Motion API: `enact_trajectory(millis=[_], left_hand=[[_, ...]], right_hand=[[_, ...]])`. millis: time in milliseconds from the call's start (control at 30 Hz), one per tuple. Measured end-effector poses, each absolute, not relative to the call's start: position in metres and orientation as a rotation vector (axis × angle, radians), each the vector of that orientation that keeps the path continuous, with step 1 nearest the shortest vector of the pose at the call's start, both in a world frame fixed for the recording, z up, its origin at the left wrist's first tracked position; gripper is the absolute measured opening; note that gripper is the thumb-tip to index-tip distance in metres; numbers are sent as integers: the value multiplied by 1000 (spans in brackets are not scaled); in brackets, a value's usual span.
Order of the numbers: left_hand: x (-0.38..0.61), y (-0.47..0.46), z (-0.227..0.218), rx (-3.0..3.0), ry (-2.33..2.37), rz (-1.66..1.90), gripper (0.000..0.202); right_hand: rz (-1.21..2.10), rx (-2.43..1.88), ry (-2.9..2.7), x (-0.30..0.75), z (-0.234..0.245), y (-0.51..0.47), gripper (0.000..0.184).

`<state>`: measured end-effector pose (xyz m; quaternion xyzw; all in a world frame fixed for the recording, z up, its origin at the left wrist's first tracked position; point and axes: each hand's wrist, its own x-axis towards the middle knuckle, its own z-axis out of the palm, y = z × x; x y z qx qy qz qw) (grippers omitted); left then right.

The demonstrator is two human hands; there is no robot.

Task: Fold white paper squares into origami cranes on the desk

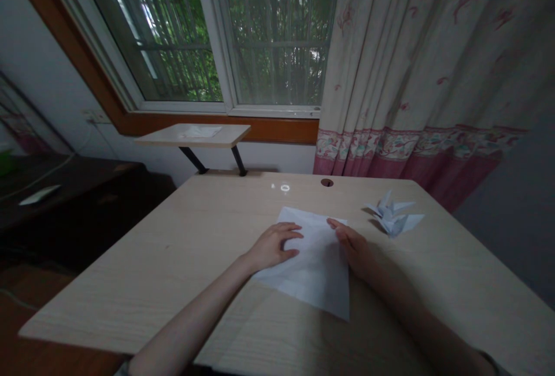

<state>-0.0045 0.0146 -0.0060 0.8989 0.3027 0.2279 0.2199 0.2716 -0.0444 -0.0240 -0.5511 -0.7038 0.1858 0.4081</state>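
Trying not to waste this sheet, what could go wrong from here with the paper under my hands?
The sheet of paper lies loose on the smooth desk, so it might slide or wrinkle under your left hand and right hand. Your right hand is also fairly near the folded paper shape, which could get knocked or crushed.

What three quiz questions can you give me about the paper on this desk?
1. True or false: the left hand and the right hand both touch the white paper sheet.
2. Which lies to the right of the sheet: A, a folded paper figure; B, a cup; C, a pair of scissors?
3. What shape is the hole in the wood-grain desk?

Key: 1 true; 2 A; 3 round.
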Motion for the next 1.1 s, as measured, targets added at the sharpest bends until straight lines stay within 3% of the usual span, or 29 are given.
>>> enact_trajectory(millis=[400, 800, 1100], left_hand=[[-4, 13, -3, 2614, 1060, 477, 50], [-4, 15, -12, 2665, 1329, 522, 53], [-3, 17, -13, 2681, 1175, 691, 36]], right_hand=[[161, -1198, -2039, 275, -48, -41, 32], [319, -1283, -2368, 266, -17, -55, 36], [280, -1332, -2392, 272, -13, -49, 40]])
